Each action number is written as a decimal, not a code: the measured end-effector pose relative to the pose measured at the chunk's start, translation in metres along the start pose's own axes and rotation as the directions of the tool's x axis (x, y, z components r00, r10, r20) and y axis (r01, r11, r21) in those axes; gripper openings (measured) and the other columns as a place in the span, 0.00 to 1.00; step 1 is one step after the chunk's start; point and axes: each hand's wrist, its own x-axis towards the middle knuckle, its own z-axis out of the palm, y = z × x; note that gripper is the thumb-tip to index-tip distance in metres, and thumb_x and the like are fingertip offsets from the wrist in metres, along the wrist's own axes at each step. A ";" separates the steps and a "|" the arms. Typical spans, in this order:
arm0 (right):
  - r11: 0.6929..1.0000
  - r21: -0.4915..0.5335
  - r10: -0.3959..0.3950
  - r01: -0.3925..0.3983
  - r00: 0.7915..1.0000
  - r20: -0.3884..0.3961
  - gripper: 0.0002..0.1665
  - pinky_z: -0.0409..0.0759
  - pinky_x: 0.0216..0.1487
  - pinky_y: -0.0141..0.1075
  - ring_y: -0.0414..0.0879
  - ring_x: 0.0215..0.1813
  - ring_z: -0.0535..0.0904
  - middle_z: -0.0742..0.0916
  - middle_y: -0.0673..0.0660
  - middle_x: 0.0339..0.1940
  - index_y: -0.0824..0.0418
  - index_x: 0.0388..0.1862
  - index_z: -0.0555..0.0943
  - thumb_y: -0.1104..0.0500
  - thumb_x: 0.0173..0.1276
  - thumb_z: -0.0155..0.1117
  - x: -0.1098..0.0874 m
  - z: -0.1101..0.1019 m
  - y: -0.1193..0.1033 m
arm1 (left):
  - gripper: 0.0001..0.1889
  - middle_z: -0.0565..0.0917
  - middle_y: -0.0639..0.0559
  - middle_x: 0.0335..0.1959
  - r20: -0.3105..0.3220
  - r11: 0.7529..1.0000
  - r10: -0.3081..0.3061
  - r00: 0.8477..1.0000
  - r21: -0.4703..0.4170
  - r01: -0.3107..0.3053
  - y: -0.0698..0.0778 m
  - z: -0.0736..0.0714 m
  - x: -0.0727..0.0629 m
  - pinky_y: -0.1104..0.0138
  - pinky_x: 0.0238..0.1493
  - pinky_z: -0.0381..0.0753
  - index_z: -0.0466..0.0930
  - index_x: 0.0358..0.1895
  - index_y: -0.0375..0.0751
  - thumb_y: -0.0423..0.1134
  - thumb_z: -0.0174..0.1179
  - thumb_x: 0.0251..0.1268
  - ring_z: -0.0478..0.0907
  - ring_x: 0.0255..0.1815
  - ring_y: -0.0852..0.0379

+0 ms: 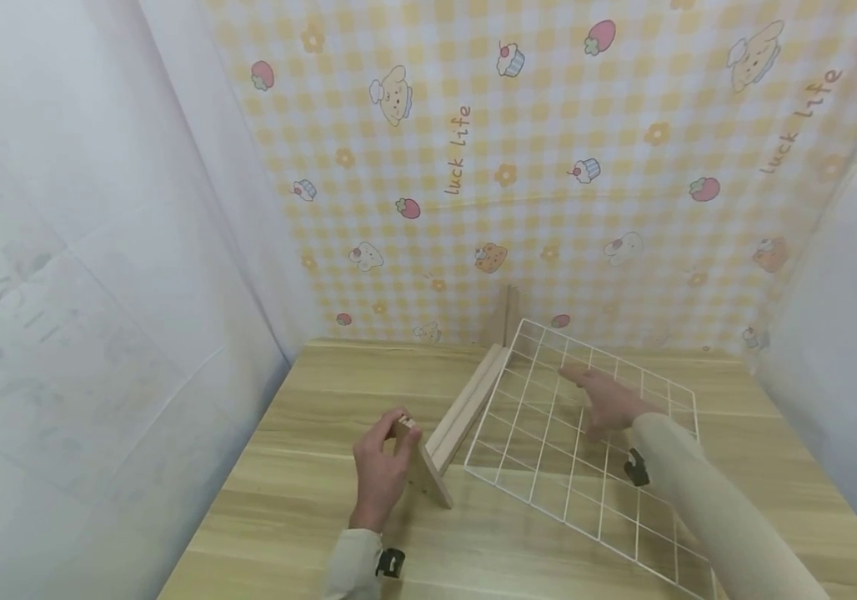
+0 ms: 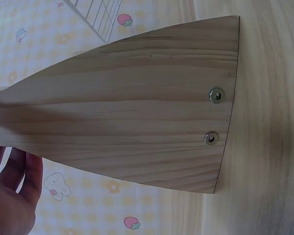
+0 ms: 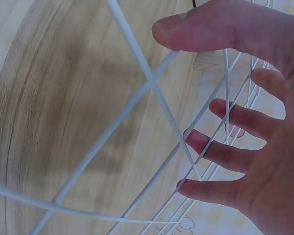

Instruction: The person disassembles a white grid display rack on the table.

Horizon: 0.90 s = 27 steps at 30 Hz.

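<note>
The white wire grid panel (image 1: pixel 586 442) leans across the right half of the wooden table (image 1: pixel 308 492), its far edge seated in the long wooden rail (image 1: pixel 466 408) that runs from about seven o'clock toward one o'clock up the middle of the tabletop, its near corner reaching toward five o'clock. The right hand (image 1: pixel 604 400) lies flat on the mesh near its upper part, fingers (image 3: pixel 235 117) spread and straight, some tips poking through the squares; it presses rather than grips. The left hand (image 1: pixel 382 467) is curled round the near wooden end foot (image 1: pixel 424 471) of the rail, at about seven o'clock from the grid, thumb and fingers pinching its top edge. From the left wrist view that foot (image 2: pixel 137 103) is a flat pine board with two screw heads (image 2: pixel 216 95), so I'd judge it solid, rigid and fairly light, easy to grasp by its edge. The grid looks light but springy: thin coated wire that would flex and rattle if lifted by one corner, and smooth enough to slide in the slot. It seems best taken at a crossing of wires or along the outer frame wire, where it is stiffest.
</note>
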 end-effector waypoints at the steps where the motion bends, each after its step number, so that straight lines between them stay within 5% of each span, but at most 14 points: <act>1: 1.000 0.003 0.014 -0.014 1.000 0.005 0.70 0.87 0.38 0.43 0.75 0.70 0.66 0.66 0.75 0.74 0.59 0.81 0.55 0.76 0.36 0.76 0.001 0.001 0.000 | 0.10 0.90 0.56 0.39 -0.006 1.000 0.009 1.000 0.004 -0.009 0.000 0.000 -0.001 0.67 0.45 0.82 0.84 0.45 0.49 0.36 0.69 0.62 0.84 0.39 0.63; 7: 0.998 -0.006 0.059 -0.059 0.998 0.022 0.71 0.81 0.26 0.31 0.72 0.65 0.71 0.63 0.77 0.75 0.56 0.81 0.55 0.77 0.35 0.74 0.008 0.009 0.002 | 0.09 0.90 0.56 0.38 -0.036 0.998 0.059 0.998 0.021 -0.058 0.001 0.002 -0.004 0.67 0.43 0.83 0.84 0.44 0.49 0.36 0.69 0.61 0.83 0.37 0.63; 12: 0.998 -0.027 0.064 -0.063 0.997 0.033 0.71 0.81 0.26 0.30 0.60 0.53 0.78 0.66 0.76 0.73 0.56 0.81 0.55 0.77 0.34 0.74 0.011 0.012 0.002 | 0.09 0.90 0.53 0.38 -0.053 0.997 0.067 0.996 0.045 -0.064 0.004 0.002 -0.008 0.67 0.42 0.82 0.83 0.44 0.46 0.37 0.69 0.61 0.82 0.37 0.64; 19: 0.997 0.021 0.074 -0.075 0.996 0.059 0.69 0.82 0.28 0.32 0.53 0.47 0.78 0.65 0.76 0.74 0.57 0.82 0.54 0.79 0.38 0.71 0.016 0.016 0.002 | 0.10 0.90 0.51 0.39 -0.072 0.997 0.059 0.996 0.063 -0.054 0.006 0.005 -0.013 0.68 0.43 0.81 0.84 0.45 0.45 0.40 0.69 0.62 0.82 0.36 0.64; 27: 0.995 0.040 0.090 -0.093 0.992 0.087 0.69 0.82 0.30 0.34 0.49 0.40 0.77 0.67 0.76 0.72 0.56 0.81 0.54 0.79 0.38 0.71 0.022 0.023 0.002 | 0.12 0.90 0.46 0.40 -0.111 0.991 0.119 0.987 0.076 -0.111 0.012 0.011 -0.019 0.67 0.40 0.84 0.84 0.45 0.41 0.36 0.71 0.58 0.84 0.35 0.59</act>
